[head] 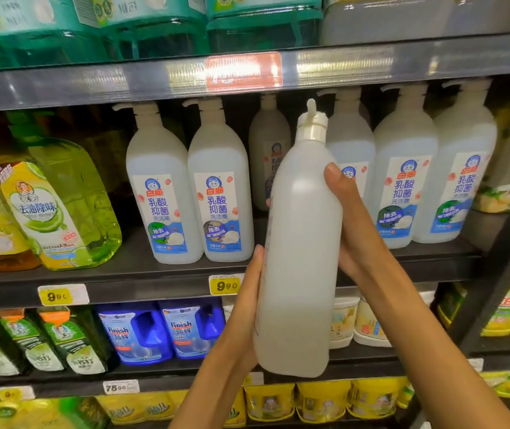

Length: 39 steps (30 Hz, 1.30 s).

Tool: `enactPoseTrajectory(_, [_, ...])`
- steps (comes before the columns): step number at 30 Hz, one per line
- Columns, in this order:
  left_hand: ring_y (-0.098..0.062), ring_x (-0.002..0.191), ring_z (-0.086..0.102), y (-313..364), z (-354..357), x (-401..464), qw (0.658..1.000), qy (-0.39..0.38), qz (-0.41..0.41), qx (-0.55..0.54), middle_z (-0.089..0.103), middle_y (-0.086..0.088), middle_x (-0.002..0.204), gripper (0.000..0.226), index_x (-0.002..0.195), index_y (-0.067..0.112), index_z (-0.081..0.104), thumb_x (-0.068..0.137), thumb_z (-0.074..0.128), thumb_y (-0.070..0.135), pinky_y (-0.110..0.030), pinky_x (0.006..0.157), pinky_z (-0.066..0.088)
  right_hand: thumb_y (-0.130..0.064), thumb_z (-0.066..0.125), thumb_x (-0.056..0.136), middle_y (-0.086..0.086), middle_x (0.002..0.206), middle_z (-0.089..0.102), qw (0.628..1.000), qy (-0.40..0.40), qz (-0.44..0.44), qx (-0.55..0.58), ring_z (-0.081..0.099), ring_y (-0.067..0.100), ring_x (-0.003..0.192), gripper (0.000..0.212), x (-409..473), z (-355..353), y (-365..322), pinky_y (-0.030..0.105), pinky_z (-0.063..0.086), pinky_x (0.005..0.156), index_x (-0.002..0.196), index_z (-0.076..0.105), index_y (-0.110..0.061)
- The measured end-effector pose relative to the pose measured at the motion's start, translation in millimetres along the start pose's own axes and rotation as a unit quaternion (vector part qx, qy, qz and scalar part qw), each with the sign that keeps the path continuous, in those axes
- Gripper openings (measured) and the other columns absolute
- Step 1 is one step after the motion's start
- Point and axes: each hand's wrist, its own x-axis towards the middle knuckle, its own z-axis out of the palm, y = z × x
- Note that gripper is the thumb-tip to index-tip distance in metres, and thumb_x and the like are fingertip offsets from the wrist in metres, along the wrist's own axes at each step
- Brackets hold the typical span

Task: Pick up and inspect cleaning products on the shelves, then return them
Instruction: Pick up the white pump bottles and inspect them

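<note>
I hold a tall translucent white pump bottle (301,243) upright in front of the middle shelf (154,283), its plain side toward me. My left hand (249,289) grips its lower left side, fingers wrapped behind it. My right hand (349,221) grips its right side, thumb lying up the front. Behind it on the shelf stand several matching white bottles (221,187) with blue cat labels, and a gap in the row shows one bottle set further back (267,153).
Green-yellow detergent jugs (62,209) stand at the left of the same shelf. Blue Finish bottles (137,331) and white tubs (368,323) fill the shelf below, teal jugs (154,26) the shelf above. A dark upright post (507,243) rises on the right.
</note>
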Motion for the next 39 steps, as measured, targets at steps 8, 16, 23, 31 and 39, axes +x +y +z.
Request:
enactPoseTrajectory(8, [-0.002,0.095,0.066,26,16,-1,0.95,0.047,0.153,0.268,0.066,0.015,0.11,0.051,0.114,0.044,0.049,0.067,0.065,0.058,-0.013,0.066,0.054,-0.043,0.071,0.079,-0.003,0.107,0.063,0.935,0.235,-0.13,-0.233,0.066,0.016,0.097,0.042,22,10,3,0.032,0.059,0.076,0.113,0.051,-0.03])
enactPoseTrajectory(16, [0.005,0.122,0.03,10,13,22,0.844,0.16,0.265,0.439,0.028,0.021,0.134,0.107,0.145,0.035,0.01,0.066,0.082,0.034,0.007,0.081,0.031,-0.053,0.076,0.067,-0.006,0.119,0.05,0.854,0.279,-0.244,-0.366,0.054,0.012,0.107,0.069,41,24,14,0.03,0.051,0.083,0.124,0.041,-0.034])
enactPoseTrajectory(23, [-0.003,0.136,0.025,5,9,42,0.856,0.169,0.257,0.416,0.025,0.014,0.147,0.099,0.142,0.039,0.007,0.074,0.077,0.023,-0.013,0.105,0.034,-0.046,0.079,0.071,-0.01,0.12,0.041,0.828,0.295,-0.267,-0.395,0.046,0.005,0.108,0.077,51,19,26,0.016,0.043,0.081,0.134,0.039,-0.025])
enactPoseTrajectory(31, [0.001,0.126,0.027,-4,18,42,0.766,0.252,0.387,0.448,0.037,0.0,0.138,0.07,0.136,0.03,0.022,0.075,0.056,0.034,0.004,0.098,0.014,-0.052,0.076,0.068,0.005,0.138,0.041,0.781,0.333,-0.282,-0.447,0.034,0.016,0.124,0.091,59,26,37,0.043,0.039,0.103,0.141,0.037,-0.014])
enactPoseTrajectory(39, [-0.017,0.115,0.041,1,13,58,0.699,0.304,0.397,0.512,0.047,-0.021,0.123,0.078,0.141,0.017,0.028,0.077,0.072,0.029,-0.017,0.09,0.04,-0.034,0.068,0.086,0.01,0.145,0.035,0.774,0.215,-0.222,-0.553,0.023,0.016,0.128,0.076,59,-6,29,0.022,0.029,0.096,0.147,0.028,-0.013])
